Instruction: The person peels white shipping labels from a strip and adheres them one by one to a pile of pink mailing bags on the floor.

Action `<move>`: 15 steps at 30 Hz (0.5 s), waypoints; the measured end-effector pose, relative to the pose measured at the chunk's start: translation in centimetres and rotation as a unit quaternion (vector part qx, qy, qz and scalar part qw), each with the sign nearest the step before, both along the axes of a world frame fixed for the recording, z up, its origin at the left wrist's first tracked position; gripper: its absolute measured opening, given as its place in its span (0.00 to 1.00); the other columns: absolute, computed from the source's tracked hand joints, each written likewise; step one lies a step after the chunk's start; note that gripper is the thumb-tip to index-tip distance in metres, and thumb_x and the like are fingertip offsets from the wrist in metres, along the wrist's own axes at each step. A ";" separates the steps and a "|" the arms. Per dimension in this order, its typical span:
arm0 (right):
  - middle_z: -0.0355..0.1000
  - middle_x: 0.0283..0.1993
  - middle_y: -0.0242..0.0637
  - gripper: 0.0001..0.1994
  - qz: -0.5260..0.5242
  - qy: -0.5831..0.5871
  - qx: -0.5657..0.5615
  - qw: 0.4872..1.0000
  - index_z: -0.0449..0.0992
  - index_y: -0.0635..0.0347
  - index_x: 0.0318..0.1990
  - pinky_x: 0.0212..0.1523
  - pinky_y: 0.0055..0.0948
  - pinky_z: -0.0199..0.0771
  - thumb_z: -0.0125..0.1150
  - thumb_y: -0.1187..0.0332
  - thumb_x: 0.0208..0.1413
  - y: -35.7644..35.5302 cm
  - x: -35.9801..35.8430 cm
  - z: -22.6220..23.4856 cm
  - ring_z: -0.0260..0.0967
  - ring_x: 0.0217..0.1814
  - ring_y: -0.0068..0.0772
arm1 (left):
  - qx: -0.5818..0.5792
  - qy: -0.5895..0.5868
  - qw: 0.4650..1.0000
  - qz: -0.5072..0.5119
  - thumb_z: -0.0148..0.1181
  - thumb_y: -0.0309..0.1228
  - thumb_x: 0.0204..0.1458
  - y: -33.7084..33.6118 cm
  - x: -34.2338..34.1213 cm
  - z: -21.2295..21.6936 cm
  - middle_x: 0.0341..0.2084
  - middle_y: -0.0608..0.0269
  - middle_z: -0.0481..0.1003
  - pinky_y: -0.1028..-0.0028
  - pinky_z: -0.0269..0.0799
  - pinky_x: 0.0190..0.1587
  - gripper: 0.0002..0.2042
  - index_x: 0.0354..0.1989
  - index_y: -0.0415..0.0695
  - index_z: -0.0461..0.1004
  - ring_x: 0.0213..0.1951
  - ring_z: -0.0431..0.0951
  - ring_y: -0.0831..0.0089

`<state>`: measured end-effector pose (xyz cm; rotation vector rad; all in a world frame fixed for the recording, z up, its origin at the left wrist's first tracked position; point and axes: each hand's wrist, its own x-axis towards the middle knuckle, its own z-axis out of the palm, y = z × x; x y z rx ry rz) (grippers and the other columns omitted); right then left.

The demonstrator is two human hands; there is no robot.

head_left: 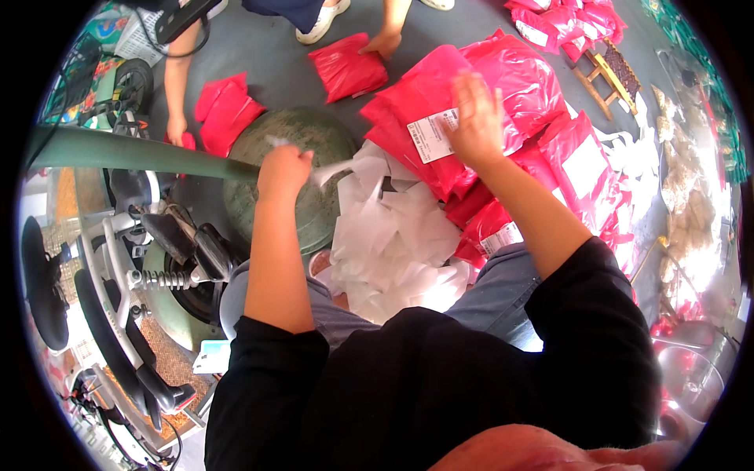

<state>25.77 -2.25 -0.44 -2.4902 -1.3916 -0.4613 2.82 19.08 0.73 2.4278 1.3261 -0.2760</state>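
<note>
My left hand is closed round the end of a white paper strip, above a round green metal base. The strip trails toward a heap of crumpled white paper strips between my legs. With fingers stretched out, my right hand lies on a bright pink plastic mailer bag in the pile before me. Its fingertips are beside a white printed label on that bag. More pink bags are stacked to the right, some with labels.
Across from me, another person's hand touches a pink bag; an arm reaches down near other pink bags. A green pole crosses at left above a scooter. A small wooden stool stands far right.
</note>
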 end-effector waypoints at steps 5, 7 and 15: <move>0.44 0.65 0.37 0.36 0.121 0.031 -0.186 0.975 0.52 0.52 0.60 0.63 0.53 0.28 0.49 0.44 0.45 -0.6 -1.9 -2.3 0.35 0.68 0.36 | -0.098 -0.337 0.935 -0.045 0.53 0.24 0.49 -3.8 1.9 7.3 0.18 0.69 0.71 0.83 0.59 0.22 0.07 0.36 0.42 0.74 0.20 0.64 0.88; 0.50 0.62 0.38 0.31 0.122 0.061 -0.141 0.981 0.55 0.51 0.59 0.63 0.47 0.36 0.51 0.49 0.48 -0.4 -1.4 -1.1 0.41 0.67 0.38 | -0.249 -0.437 0.862 -0.054 0.52 0.22 0.50 -4.5 1.8 7.8 0.21 0.72 0.71 0.86 0.59 0.25 0.08 0.39 0.41 0.73 0.22 0.65 0.88; 0.65 0.43 0.39 0.19 0.150 0.632 0.383 0.657 0.60 0.66 0.50 0.46 0.23 0.64 0.55 0.71 0.51 -3.0 -4.9 9.8 0.61 0.48 0.24 | -0.409 -0.477 0.747 -0.218 0.48 0.19 0.50 -10.4 3.3 8.9 0.30 0.70 0.73 0.84 0.63 0.33 0.11 0.41 0.40 0.72 0.29 0.67 0.86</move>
